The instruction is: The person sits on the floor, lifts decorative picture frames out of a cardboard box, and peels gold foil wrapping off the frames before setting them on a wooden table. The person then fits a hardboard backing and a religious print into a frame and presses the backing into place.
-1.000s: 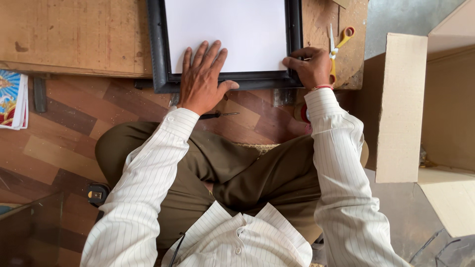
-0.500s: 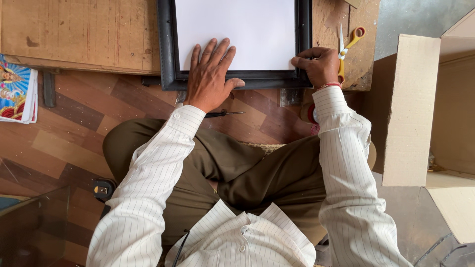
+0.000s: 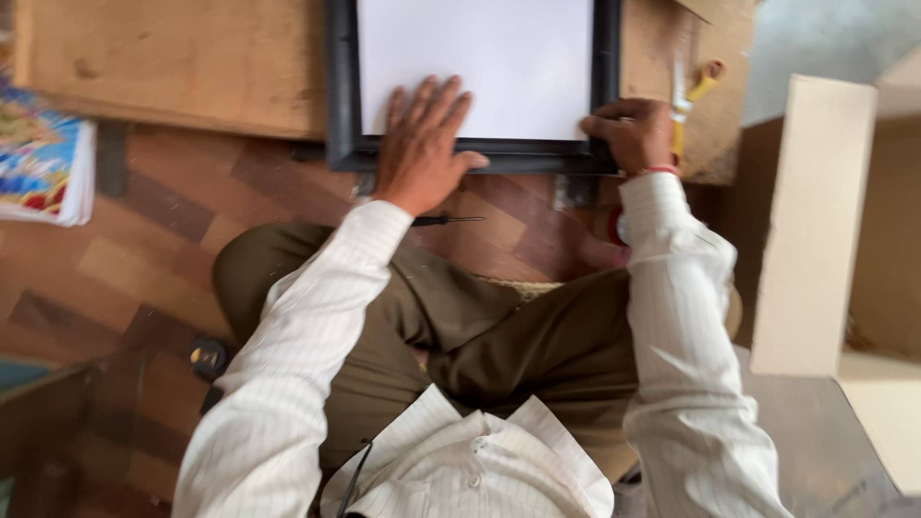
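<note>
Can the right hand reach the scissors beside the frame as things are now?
Probably yes. The right hand rests on the frame corner, the scissors lie just beside it, nothing between.

Low wooden board [image 3: 182,58] bearing a black picture frame [image 3: 341,96] and yellow-handled scissors [image 3: 689,96] near its right edge.

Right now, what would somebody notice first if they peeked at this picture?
First, the big white sheet inside a black frame, lying on a wooden board at the top. The left hand lies flat across the sheet and the frame's lower edge, and the right hand grips the frame's lower right corner. Next, the colourful booklets on the floor at the far left stand out.
</note>
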Demonstrator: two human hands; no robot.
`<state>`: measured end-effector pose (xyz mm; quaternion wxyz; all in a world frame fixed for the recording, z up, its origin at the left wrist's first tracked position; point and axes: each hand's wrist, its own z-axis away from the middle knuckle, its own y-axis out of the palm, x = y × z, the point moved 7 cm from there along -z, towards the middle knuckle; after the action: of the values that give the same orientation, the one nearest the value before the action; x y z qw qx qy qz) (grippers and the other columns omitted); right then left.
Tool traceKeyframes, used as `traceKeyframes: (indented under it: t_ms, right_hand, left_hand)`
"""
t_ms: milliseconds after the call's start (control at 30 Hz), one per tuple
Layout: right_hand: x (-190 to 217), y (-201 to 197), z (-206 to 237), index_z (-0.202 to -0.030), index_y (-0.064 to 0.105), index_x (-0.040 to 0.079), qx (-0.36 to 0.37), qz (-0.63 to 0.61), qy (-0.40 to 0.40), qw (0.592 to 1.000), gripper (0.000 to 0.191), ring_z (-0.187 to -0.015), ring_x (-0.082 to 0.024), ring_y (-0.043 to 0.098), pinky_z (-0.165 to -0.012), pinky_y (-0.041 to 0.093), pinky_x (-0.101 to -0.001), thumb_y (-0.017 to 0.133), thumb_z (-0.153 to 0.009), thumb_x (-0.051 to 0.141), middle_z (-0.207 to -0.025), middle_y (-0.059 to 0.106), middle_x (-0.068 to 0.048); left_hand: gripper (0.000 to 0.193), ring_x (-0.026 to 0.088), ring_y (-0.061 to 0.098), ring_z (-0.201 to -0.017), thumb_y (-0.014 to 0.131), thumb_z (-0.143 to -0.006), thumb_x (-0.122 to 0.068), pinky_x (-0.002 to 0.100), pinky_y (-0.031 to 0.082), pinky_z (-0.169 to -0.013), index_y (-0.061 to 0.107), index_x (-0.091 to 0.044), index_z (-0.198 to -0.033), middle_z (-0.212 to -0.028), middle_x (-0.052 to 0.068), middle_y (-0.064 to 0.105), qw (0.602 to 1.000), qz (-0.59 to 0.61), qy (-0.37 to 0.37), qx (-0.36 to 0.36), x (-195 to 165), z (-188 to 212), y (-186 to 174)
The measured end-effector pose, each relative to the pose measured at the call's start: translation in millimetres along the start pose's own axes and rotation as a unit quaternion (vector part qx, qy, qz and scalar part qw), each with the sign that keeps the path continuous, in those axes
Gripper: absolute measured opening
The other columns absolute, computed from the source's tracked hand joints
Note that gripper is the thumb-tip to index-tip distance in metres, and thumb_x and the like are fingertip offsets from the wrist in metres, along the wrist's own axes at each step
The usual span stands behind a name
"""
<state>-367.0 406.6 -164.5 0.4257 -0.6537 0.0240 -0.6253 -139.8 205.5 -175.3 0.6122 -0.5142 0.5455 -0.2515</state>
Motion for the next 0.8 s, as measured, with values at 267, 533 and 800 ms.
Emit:
traceKeyframes:
  t_ms: [267,533,800]
  right_hand:
    - [7.0,4.0,5.4,-0.095,0.08,-0.001,0.017,-0.054,0.007,0.998,0.017,-0.062,-0.013,0.066,-0.059,0.055,-0.025,0.088,-0.08,0.005,-0.08,0.075,-0.011]
    - [13.9,1.8,9.5,-0.093,0.08,-0.001,0.006,-0.051,0.032,0.998,0.018,-0.06,-0.012,0.065,-0.057,0.055,-0.0248,0.088,-0.079,0.005,-0.078,0.075,-0.01]
    - [7.3,-0.3,5.4,-0.092,0.081,0.002,-0.002,-0.007,0.029,1.0,0.016,-0.058,-0.011,0.065,-0.056,0.054,-0.0243,0.088,-0.077,0.007,-0.076,0.075,-0.008]
  left_hand:
    - [0.085,0.031,0.027,-0.152,0.067,-0.086,-0.064,0.054,0.011,-0.127,0.048,-0.011,-0.151,-0.162,0.009,0.037,1.0,0.023,-0.007,-0.017,-0.6,1.1,-4.6]
    - [0.084,0.03,0.027,-0.152,0.068,-0.086,-0.062,0.054,0.011,-0.127,0.049,-0.011,-0.15,-0.162,0.009,0.038,0.999,0.033,-0.006,-0.024,-1.7,2.4,-6.8]
    - [0.084,0.032,0.028,-0.151,0.068,-0.086,-0.063,0.056,0.012,-0.125,0.051,-0.01,-0.149,-0.162,0.01,0.038,0.999,0.024,0.006,-0.024,-0.8,0.5,-4.8]
